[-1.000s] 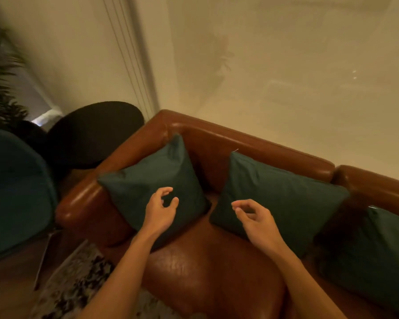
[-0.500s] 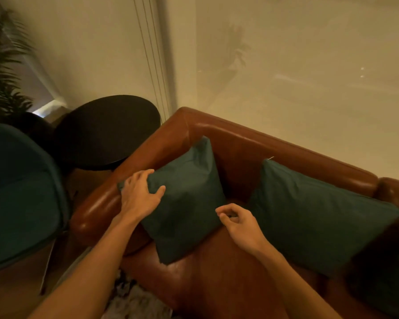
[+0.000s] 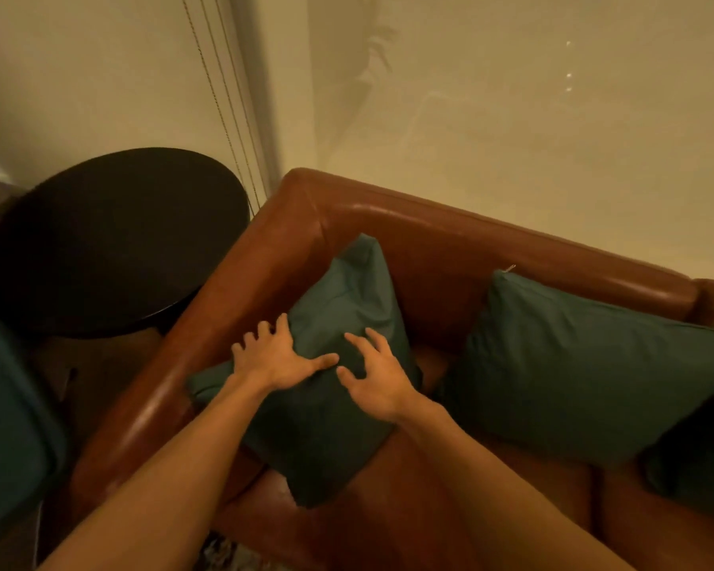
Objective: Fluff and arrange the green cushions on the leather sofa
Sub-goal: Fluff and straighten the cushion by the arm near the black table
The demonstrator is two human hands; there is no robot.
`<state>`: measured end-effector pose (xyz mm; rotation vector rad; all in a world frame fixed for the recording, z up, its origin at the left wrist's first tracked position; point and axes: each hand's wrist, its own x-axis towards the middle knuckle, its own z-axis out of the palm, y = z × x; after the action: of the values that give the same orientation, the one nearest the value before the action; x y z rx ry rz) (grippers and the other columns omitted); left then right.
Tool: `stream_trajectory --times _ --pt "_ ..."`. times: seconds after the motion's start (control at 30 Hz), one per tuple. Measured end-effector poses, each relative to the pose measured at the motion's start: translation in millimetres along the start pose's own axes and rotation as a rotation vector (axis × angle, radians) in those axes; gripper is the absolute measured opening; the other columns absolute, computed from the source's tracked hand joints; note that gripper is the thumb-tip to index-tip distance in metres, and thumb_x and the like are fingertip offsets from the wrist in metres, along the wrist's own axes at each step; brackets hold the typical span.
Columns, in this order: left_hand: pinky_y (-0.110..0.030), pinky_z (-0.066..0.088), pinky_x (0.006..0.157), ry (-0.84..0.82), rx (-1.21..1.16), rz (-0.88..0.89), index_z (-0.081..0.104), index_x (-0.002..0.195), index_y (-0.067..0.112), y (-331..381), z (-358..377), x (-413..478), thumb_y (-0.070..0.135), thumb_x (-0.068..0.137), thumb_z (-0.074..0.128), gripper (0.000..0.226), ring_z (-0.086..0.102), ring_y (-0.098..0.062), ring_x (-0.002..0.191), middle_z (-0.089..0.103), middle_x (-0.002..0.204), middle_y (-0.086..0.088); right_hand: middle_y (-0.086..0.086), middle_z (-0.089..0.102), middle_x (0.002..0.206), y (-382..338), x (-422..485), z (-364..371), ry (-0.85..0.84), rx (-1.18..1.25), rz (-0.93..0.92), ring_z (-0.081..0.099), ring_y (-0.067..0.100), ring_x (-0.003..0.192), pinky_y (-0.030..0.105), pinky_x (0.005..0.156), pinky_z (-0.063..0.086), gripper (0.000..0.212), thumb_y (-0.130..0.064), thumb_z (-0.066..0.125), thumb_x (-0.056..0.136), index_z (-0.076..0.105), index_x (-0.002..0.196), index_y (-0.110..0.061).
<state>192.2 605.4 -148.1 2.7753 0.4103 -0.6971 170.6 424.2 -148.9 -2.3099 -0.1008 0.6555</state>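
A green cushion leans in the left corner of the brown leather sofa, against the armrest. My left hand lies spread on the cushion's left part, fingers splayed, thumb pointing right. My right hand rests on the cushion's middle with spread, slightly bent fingers. Both hands press on its face; neither pinches the fabric. A second green cushion leans on the backrest to the right. A third green cushion shows dimly at the right edge.
A round dark side table stands left of the armrest. A teal armchair fills the left edge. The wall and a curtain cord rise behind the sofa. A patterned rug peeks out at the bottom.
Both hands moved forward onto the left cushion and spread out; earlier the right hand hovered loosely curled beside it. The view shifted left and closer.
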Motion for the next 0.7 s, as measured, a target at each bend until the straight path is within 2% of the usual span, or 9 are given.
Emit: stream_trajectory --times 0.07,0.17,0.27,0.33,0.4,0.47,0.5,0.6,0.7 --pt "-0.05 0.035 0.106 0.059 -0.017 0.031 0.036 0.148 0.022 -3.6 0.5 3.2 0.089 0.065 0.052 0.108 0.044 -0.036 0.132 0.043 0.146 -0.009 0.0 0.019 0.162 3.1 -2.3 6.0 0.065 0.078 0.0 0.029 0.021 0.146 0.037 0.118 0.027 0.055 -0.038 0.058 0.095 0.042 0.146 -0.028" --pt "-0.042 0.045 0.096 0.172 -0.167 0.052 0.062 0.125 0.02 -4.2 2.6 -1.0 0.065 0.082 0.061 0.062 0.057 -0.031 0.118 0.061 0.127 -0.007 0.001 0.048 0.146 8.7 -8.2 6.6 0.15 0.311 0.071 0.044 0.016 0.136 0.033 0.113 0.037 0.043 -0.035 0.06 0.095 0.053 0.138 -0.027" --pt "-0.037 0.045 0.078 0.276 -0.195 0.146 0.066 0.094 0.014 -3.4 10.9 -13.8 0.047 0.092 0.06 0.033 0.063 -0.031 0.1 0.067 0.102 -0.005 -0.004 0.062 0.129 13.3 -13.6 3.4 0.173 0.406 0.111 0.058 0.013 0.12 0.034 0.103 0.048 0.038 -0.034 0.06 0.095 0.057 0.133 -0.03" --pt "-0.034 0.04 0.066 0.396 -0.232 0.295 0.064 0.076 0.012 -8.6 20.4 -20.6 0.043 0.094 0.057 0.037 0.063 -0.028 0.082 0.056 0.079 0.003 -0.004 0.064 0.124 17.7 -13.5 -1.1 0.217 0.469 0.108 0.062 0.01 0.11 0.029 0.096 0.052 0.03 -0.03 0.06 0.096 0.062 0.126 -0.026" --pt "-0.03 0.034 0.059 0.496 -0.252 0.428 0.058 0.06 0.014 -16.3 26.8 -28.1 0.046 0.092 0.052 0.046 0.057 -0.021 0.063 0.045 0.065 0.009 0.001 0.067 0.11 21.8 -12.7 -10.8 0.267 0.652 0.162 0.063 0.01 0.091 0.018 0.07 0.053 0.016 -0.023 0.057 0.098 0.066 0.111 -0.021" --pt "-0.028 0.033 0.055 0.616 -0.32 0.513 0.051 0.053 0.015 -20.1 25.8 -39.8 0.046 0.089 0.052 0.047 0.05 -0.017 0.054 0.042 0.059 0.009 0.003 0.066 0.096 30.6 -13.7 -23.0 0.319 0.853 0.294 0.06 0.014 0.075 0.021 0.056 0.043 0.013 -0.022 0.053 0.099 0.065 0.098 -0.019" --pt "-0.027 0.032 0.054 0.677 -0.367 0.539 0.05 0.052 0.015 -20.6 22.0 -46.9 0.043 0.089 0.054 0.046 0.047 -0.015 0.052 0.04 0.057 0.009 0.003 0.065 0.095 37.4 -15.6 -28.1 0.333 0.924 0.372 0.06 0.016 0.074 0.026 0.059 0.041 0.014 -0.026 0.052 0.099 0.065 0.097 -0.019" --pt "-0.02 0.025 0.055 0.816 -0.533 0.587 0.044 0.05 0.017 -24.1 -1.4 -65.7 0.03 0.089 0.063 0.046 0.036 -0.006 0.051 0.033 0.056 0.011 0.004 0.062 0.109 64.9 -24.8 -28.1 0.258 1.009 0.611 0.06 0.027 0.093 0.038 0.077 0.043 0.029 -0.042 0.043 0.101 0.06 0.111 -0.021" --pt "-0.019 0.029 0.052 0.834 -0.71 0.591 0.04 0.051 0.017 -40.1 -28.8 -81.1 0.031 0.09 0.063 0.048 0.041 -0.008 0.052 0.039 0.053 0.005 0.007 0.062 0.098 80.9 -35.9 -17.7 0.224 1.038 0.711 0.06 0.031 0.083 0.038 0.069 0.045 0.045 -0.05 0.043 0.099 0.056 0.123 -0.015"
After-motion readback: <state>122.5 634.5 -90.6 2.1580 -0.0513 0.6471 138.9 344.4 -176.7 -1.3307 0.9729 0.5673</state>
